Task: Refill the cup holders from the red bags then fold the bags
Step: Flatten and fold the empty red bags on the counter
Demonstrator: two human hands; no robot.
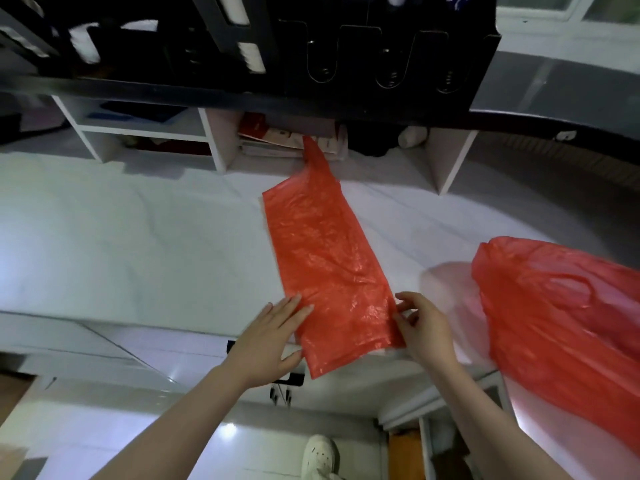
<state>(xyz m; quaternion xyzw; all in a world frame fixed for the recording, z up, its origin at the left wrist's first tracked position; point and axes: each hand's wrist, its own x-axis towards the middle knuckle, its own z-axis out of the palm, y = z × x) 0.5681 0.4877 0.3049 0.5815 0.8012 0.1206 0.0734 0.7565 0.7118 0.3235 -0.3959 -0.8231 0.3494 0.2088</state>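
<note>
Left hand [273, 337], 7 o'clock: fingers straight, pressing near corner of flattened red bag [325, 258]. Bag lies centre on counter [138, 237], handle toward 12. Right hand [426, 327], 5 o'clock: pinching near edge. Risk: slick film slips under palm, fold skews. Loose red bag [554, 323], 3 o'clock, may slide off.

White cloth-covered counter [121, 237]; white cubby shelves [145, 128] behind; glossy tiled floor [138, 427] below; window [540, 1] top right.
</note>
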